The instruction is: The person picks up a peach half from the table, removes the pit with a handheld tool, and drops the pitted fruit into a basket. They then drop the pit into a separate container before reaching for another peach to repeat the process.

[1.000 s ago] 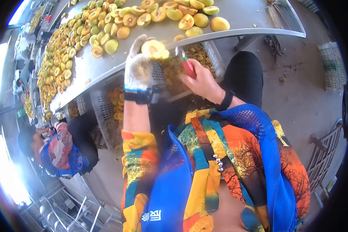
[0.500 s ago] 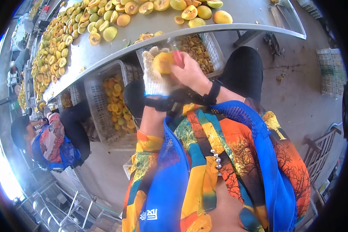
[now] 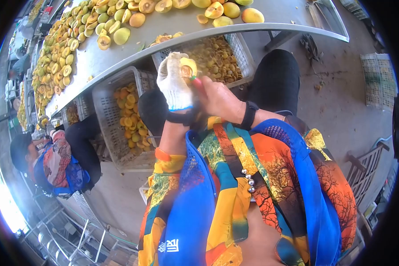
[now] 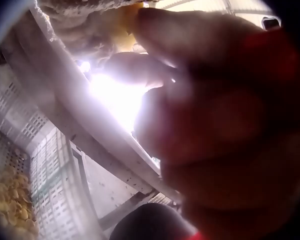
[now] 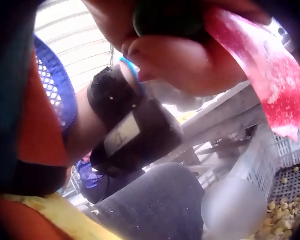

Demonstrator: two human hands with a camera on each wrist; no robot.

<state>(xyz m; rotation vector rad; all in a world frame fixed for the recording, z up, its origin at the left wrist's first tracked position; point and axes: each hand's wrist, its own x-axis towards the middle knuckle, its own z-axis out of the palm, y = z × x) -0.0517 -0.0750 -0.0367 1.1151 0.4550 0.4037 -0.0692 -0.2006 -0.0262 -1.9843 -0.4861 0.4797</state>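
Note:
My left hand [image 3: 175, 84], in a white knitted glove, holds up a yellow peach half [image 3: 189, 64] with its cut face and brown centre showing. My bare right hand [image 3: 224, 101] grips a red-handled pitting tool [image 3: 199, 87] with a green collar. The collar end meets the lower edge of the peach half, and the metal tip overlaps the brown centre. In the right wrist view the red handle [image 5: 272, 70] sticks out past curled fingers [image 5: 185, 62]. The left wrist view has the right hand [image 4: 225, 110] large and dark in front, with a bit of peach [image 4: 127, 30] behind it.
Many halved peaches [image 3: 57, 71] lie on the metal table [image 3: 159, 29] ahead. Below its edge stand a crate [image 3: 248, 57] of small cut pieces and another crate [image 3: 104, 119] with peach halves. A person [image 3: 57, 159] sits at the left. My knee [image 3: 277, 77] is beside the crate.
My left hand has come down and back from the table edge with the peach half. The right hand has brought the tool to it, and the cut face has turned into view.

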